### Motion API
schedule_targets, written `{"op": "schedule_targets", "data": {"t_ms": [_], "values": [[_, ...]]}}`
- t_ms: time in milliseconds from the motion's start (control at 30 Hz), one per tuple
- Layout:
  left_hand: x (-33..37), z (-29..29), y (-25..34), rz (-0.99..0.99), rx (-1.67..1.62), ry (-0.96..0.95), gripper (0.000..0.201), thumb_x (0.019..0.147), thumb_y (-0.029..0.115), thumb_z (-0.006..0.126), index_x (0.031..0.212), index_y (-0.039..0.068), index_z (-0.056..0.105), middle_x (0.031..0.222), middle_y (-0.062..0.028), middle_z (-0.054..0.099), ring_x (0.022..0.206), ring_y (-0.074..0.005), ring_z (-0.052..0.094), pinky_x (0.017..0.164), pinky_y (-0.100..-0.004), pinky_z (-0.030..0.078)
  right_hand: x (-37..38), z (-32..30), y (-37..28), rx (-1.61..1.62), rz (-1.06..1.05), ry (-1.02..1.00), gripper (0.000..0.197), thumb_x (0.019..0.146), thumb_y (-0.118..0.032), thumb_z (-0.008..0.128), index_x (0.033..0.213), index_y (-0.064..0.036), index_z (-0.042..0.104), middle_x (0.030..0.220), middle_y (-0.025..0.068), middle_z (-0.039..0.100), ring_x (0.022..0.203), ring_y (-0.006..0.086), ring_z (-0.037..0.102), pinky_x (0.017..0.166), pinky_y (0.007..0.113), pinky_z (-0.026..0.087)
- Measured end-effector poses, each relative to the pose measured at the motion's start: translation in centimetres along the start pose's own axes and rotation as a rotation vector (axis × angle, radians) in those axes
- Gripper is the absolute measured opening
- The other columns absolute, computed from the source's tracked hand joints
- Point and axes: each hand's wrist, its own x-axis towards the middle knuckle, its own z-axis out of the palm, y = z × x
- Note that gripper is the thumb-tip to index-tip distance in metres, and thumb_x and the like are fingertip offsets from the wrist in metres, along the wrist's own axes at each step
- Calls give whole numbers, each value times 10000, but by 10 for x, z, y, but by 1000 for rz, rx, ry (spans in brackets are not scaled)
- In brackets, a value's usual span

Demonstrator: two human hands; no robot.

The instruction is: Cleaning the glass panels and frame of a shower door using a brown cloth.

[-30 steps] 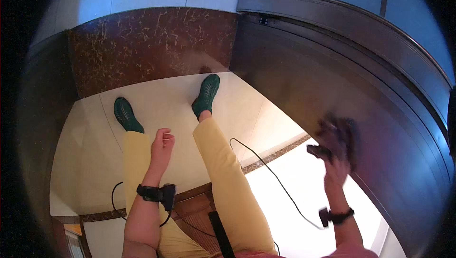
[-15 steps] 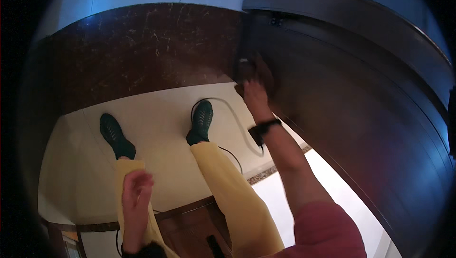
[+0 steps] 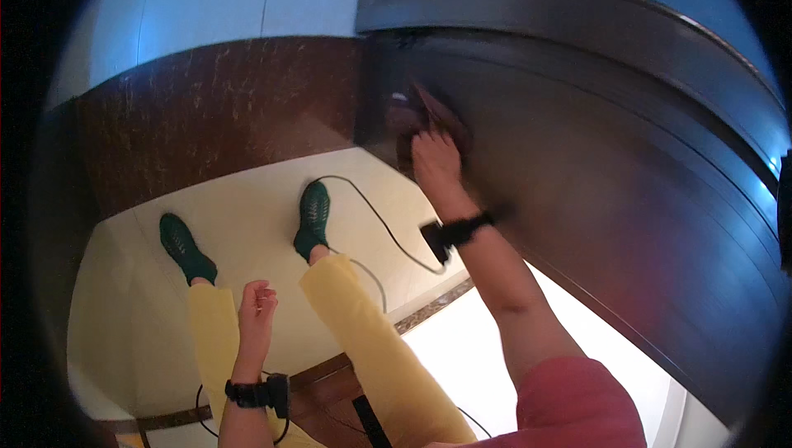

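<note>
At the glossy dark-brown panel, the right hand grips a dark reddish-brown cloth. The left hand hangs half-open and loosely curled.

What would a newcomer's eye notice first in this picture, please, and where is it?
Probably the yellow trousers at lower middle, with two green shoes just beyond them on the pale floor. Next, a large dark panel fills much of the right side, where the right hand grips what looks like a dark cloth. The left hand, seemingly empty, is at lower left.
</note>
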Motion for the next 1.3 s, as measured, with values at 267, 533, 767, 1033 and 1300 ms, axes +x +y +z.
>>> {"op": "schedule_targets", "data": {"t_ms": [267, 533, 767, 1033, 1300], "values": [[12, -2, -36, 81, 230, 43, 186, 847, 103, 514, 1014, 38, 467, 835, -69, 532, 749, -153, 515, 679, -255, 434, -189, -198, 74, -286, 237, 191, 215, 706, -104, 567, 921, -110, 575, 1139, 82, 526, 1154, 299, 425, 820, 434, 378], [2, -17, -17, 44, 145, 86, 194, 850, 104, 513, 1031, 46, 471, 882, -63, 539, 802, -144, 517, 712, -252, 426, -41, -51, 7, -140, 173, 15, 163, 756, -127, 508, 912, -110, 551, 995, 116, 552, 1198, 299, 368, 875, 427, 367], [-28, -52, 40, -107, 26, 105, 248, 841, 79, 497, 1085, 52, 460, 995, -84, 522, 908, -156, 510, 814, -281, 407, 124, 129, -49, -152, 14, 48, 166, 773, -132, 495, 892, -68, 592, 1142, 168, 506, 1179, 315, 370, 972, 403, 288], [-30, -65, 68, -62, 29, 139, 263, 840, 52, 478, 1100, 39, 441, 999, -92, 515, 895, -159, 502, 829, -274, 397, 143, 171, -74, -294, -127, -32, 210, 780, -166, 509, 932, -78, 623, 1127, 123, 526, 1133, 272, 404, 959, 363, 288], [-53, -19, 32, -9, -34, 242, 289, 851, 42, 454, 1136, 49, 407, 995, -67, 471, 861, -145, 495, 791, -254, 403, 3, -68, -13, -3, 178, -179, 219, 809, -74, 440, 903, 14, 618, 945, 179, 595, 880, 257, 592, 698, 345, 496]]}}
